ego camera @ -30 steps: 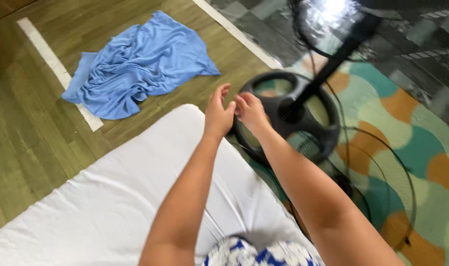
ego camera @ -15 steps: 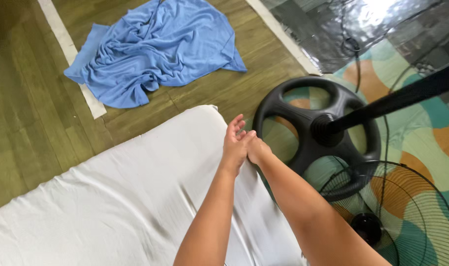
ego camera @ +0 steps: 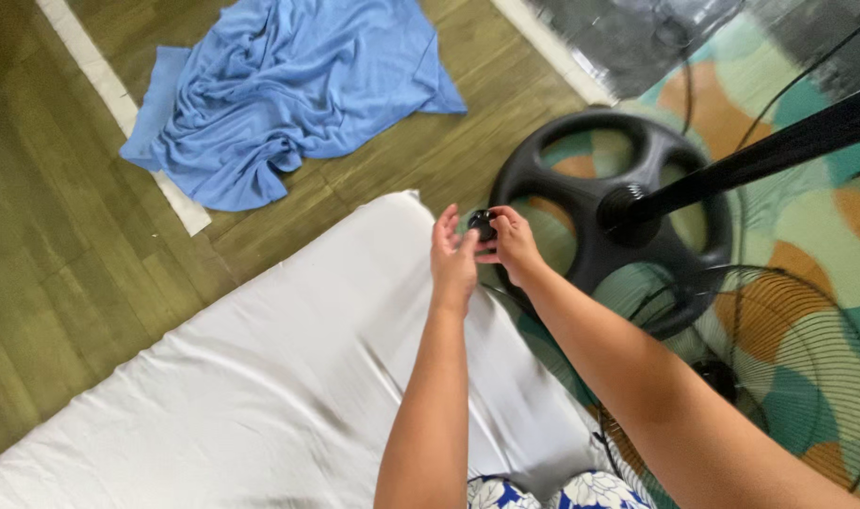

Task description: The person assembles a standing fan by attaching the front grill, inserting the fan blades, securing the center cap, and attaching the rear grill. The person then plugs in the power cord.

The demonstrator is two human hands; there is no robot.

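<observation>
White mattress (ego camera: 260, 377), black knob (ego camera: 483, 223) between hands (ego camera: 486, 250)

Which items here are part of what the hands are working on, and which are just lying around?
In hand:
- small black knob, pinched between left hand and right hand
- black fan base with its pole
- wire fan guard

Lying about:
- blue cloth
- white mattress
- patterned mat

A home: floor mattress (ego camera: 241, 377), patterned rug (ego camera: 816, 245), wood flooring (ego camera: 62, 236).
</observation>
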